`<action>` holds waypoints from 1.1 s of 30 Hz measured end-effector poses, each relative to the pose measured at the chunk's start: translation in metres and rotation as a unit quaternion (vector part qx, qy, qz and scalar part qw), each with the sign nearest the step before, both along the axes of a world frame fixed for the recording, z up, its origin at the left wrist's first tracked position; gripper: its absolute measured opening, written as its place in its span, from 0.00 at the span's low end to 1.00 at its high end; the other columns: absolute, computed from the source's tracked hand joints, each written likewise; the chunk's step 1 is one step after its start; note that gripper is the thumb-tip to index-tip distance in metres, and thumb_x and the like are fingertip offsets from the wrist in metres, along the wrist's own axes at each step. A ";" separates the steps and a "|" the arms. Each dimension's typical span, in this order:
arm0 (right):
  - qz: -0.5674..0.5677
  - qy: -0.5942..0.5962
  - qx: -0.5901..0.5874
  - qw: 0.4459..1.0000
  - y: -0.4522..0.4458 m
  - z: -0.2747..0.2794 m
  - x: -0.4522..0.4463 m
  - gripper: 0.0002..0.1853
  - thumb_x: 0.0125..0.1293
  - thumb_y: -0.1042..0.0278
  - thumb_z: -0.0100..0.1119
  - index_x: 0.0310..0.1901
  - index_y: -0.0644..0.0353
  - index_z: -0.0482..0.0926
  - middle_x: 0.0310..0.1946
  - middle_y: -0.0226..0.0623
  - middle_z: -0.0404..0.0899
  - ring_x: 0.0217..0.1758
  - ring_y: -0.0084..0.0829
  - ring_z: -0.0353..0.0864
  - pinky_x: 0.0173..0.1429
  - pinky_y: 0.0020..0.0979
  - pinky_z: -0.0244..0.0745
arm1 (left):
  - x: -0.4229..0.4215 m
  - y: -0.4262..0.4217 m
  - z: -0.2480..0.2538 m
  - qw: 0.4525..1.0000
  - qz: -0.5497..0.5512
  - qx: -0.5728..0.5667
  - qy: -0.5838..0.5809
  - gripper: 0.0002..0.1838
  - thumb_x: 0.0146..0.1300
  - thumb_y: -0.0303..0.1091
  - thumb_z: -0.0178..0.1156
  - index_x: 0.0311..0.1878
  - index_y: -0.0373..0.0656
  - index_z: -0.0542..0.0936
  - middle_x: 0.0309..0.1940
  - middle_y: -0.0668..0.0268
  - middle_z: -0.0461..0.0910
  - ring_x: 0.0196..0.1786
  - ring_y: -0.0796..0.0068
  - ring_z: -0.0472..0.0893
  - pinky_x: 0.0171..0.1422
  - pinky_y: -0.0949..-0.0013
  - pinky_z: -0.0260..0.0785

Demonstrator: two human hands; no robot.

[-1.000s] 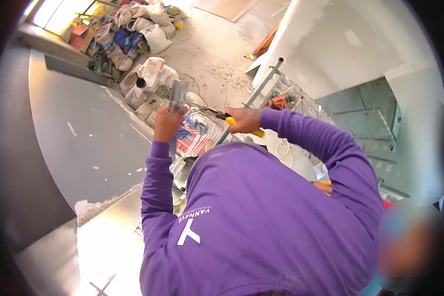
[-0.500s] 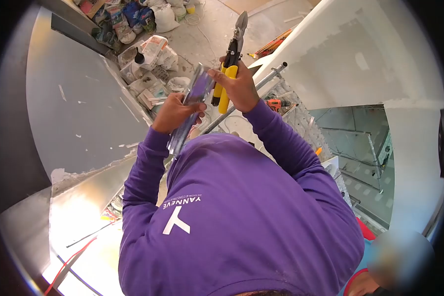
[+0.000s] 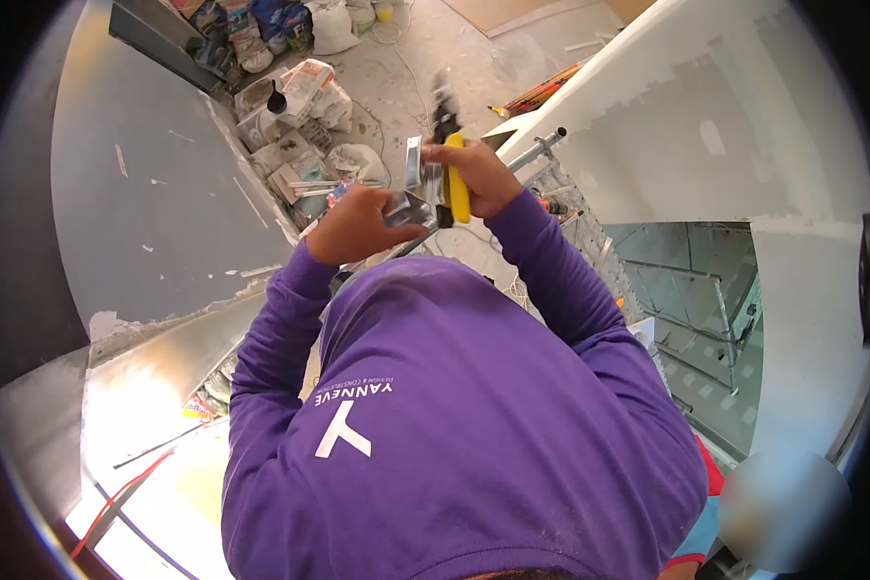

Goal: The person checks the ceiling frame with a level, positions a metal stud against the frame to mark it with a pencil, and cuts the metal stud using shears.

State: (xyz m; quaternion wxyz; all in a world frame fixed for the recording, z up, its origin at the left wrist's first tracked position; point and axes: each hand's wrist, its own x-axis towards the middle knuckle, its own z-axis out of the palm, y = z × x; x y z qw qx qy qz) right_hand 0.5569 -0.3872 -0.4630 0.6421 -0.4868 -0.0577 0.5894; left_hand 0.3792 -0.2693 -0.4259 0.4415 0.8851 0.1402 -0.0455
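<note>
My left hand (image 3: 356, 227) is closed round a short piece of shiny metal channel (image 3: 410, 210), thumb along it. In my right hand (image 3: 483, 179) are tin snips with yellow handles (image 3: 458, 184), their dark blades pointing away from me and smeared by motion. My right thumb and fingers also reach the upright end of the metal, close beside the snips. Whether the channel is bent or only turned, I cannot tell. Both hands are in front of my chest in purple sleeves.
A metal scaffold pole (image 3: 539, 147) and a perforated platform lie beyond my right arm, with an orange drill (image 3: 554, 206) partly hidden. Bags and a bucket (image 3: 261, 128) line the left wall. A person in blue and red (image 3: 710, 522) is at lower right.
The metal channel has swung from a long slanting position to one held crosswise between my hands. My left hand has shifted slightly right, and the snips have tilted and blurred.
</note>
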 end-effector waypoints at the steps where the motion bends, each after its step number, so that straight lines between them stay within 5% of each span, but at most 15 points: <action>1: 0.070 0.022 -0.029 0.997 -0.001 -0.011 0.008 0.15 0.65 0.61 0.69 0.43 0.64 0.79 0.28 0.33 0.79 0.26 0.29 0.81 0.35 0.34 0.83 | 0.001 0.001 0.001 0.997 -0.052 0.049 -0.025 0.20 0.57 0.44 0.76 0.33 0.34 0.84 0.18 0.64 0.81 0.25 0.79 0.82 0.29 0.71 0.73; 5: 0.118 0.007 -0.028 0.993 -0.006 -0.024 0.006 0.26 0.64 0.51 0.70 0.52 0.65 0.75 0.36 0.37 0.81 0.32 0.31 0.82 0.39 0.34 0.83 | -0.006 0.014 -0.004 0.999 -0.004 -0.043 -0.020 0.18 0.58 0.38 0.76 0.39 0.32 0.81 0.24 0.64 0.82 0.29 0.78 0.83 0.30 0.72 0.74; 7: 0.142 -0.192 -0.021 0.971 -0.018 -0.011 0.011 0.29 0.63 0.50 0.71 0.55 0.64 0.73 0.38 0.38 0.80 0.37 0.32 0.82 0.45 0.34 0.80 | -0.021 0.030 -0.021 0.968 0.134 -0.201 -0.068 0.19 0.58 0.34 0.75 0.45 0.32 0.80 0.28 0.64 0.83 0.29 0.78 0.83 0.31 0.73 0.75; 8: 0.155 -0.290 -0.014 0.944 -0.024 -0.003 0.015 0.30 0.63 0.50 0.71 0.57 0.64 0.73 0.39 0.39 0.80 0.39 0.32 0.82 0.49 0.34 0.79 | -0.028 0.041 -0.025 0.951 0.162 -0.243 -0.101 0.24 0.58 0.30 0.75 0.53 0.32 0.75 0.32 0.64 0.83 0.30 0.78 0.83 0.32 0.73 0.78; 10: 0.233 -0.420 0.011 0.877 -0.037 0.009 0.014 0.34 0.61 0.57 0.71 0.63 0.66 0.69 0.48 0.45 0.78 0.52 0.37 0.79 0.61 0.36 0.73 | -0.042 0.057 -0.005 0.966 0.186 -0.149 -0.101 0.27 0.58 0.29 0.74 0.56 0.32 0.72 0.34 0.62 0.83 0.31 0.79 0.83 0.32 0.72 0.78; 12: 0.315 -0.523 0.054 0.790 -0.049 0.024 0.007 0.36 0.62 0.60 0.71 0.66 0.67 0.66 0.54 0.48 0.75 0.59 0.40 0.76 0.66 0.37 0.70 | -0.055 0.065 -0.010 0.952 0.201 -0.188 -0.134 0.30 0.58 0.27 0.74 0.60 0.32 0.69 0.37 0.61 0.82 0.32 0.78 0.83 0.33 0.71 0.78; 13: 0.274 -0.587 0.094 0.755 -0.062 0.003 -0.001 0.41 0.59 0.63 0.72 0.69 0.70 0.63 0.60 0.54 0.72 0.67 0.47 0.72 0.73 0.38 0.63 | -0.058 0.065 -0.005 0.951 0.205 -0.182 -0.145 0.31 0.58 0.27 0.74 0.61 0.32 0.69 0.37 0.61 0.82 0.32 0.78 0.83 0.33 0.71 0.78; 16: 0.370 -0.486 0.073 0.788 -0.059 0.017 -0.017 0.44 0.55 0.68 0.67 0.72 0.70 0.58 0.65 0.56 0.68 0.70 0.49 0.69 0.75 0.38 0.61 | -0.066 0.069 0.008 0.962 0.200 -0.137 -0.129 0.37 0.56 0.28 0.75 0.65 0.31 0.66 0.38 0.60 0.82 0.32 0.77 0.82 0.34 0.71 0.78; 24: 0.363 -0.510 0.103 0.773 -0.039 0.020 -0.042 0.40 0.54 0.71 0.61 0.71 0.70 0.60 0.61 0.58 0.70 0.65 0.50 0.72 0.72 0.39 0.65 | -0.085 0.061 -0.002 0.972 0.181 -0.124 -0.079 0.43 0.54 0.34 0.78 0.68 0.29 0.65 0.40 0.59 0.83 0.33 0.78 0.83 0.37 0.72 0.78; 33: 0.398 -0.539 0.111 0.734 -0.020 0.019 -0.058 0.37 0.55 0.69 0.61 0.69 0.64 0.62 0.51 0.54 0.75 0.55 0.48 0.77 0.64 0.41 0.70 | -0.117 0.062 0.030 0.972 0.187 -0.134 -0.043 0.46 0.53 0.41 0.78 0.67 0.25 0.66 0.42 0.58 0.83 0.42 0.75 0.81 0.54 0.70 0.74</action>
